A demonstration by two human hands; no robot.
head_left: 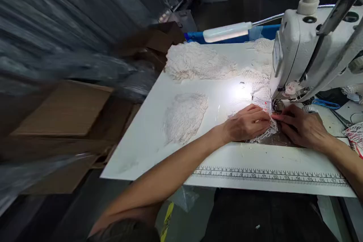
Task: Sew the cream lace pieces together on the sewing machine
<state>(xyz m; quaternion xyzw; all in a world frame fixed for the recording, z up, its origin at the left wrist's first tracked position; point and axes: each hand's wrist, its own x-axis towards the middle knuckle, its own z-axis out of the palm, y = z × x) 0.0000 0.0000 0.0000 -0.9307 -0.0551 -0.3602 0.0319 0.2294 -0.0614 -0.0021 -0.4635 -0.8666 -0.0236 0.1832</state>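
Observation:
White lace fabric (pixel 266 133) lies under the needle area of a white sewing machine (pixel 287 51). My left hand (pixel 249 122) rests on the lace just left of the needle, its fingers curled and pressed together on the cloth. From the other side, my right hand (pixel 303 126) pinches the lace edge close to the presser foot (pixel 274 105). The fingertips of both hands nearly meet in front of the foot. Small red marks show on the lace there. More lace trails back behind the needle under the bright lamp spot. The exact stitching point is partly hidden.
One white lace pile (pixel 198 62) lies at the table's back, another (pixel 185 117) at its left. A lamp (pixel 227 32) hangs over the back edge. A printed ruler (pixel 269 176) runs along the front. Scissors (pixel 342 118) lie right; cardboard boxes (pixel 66 107) stand left.

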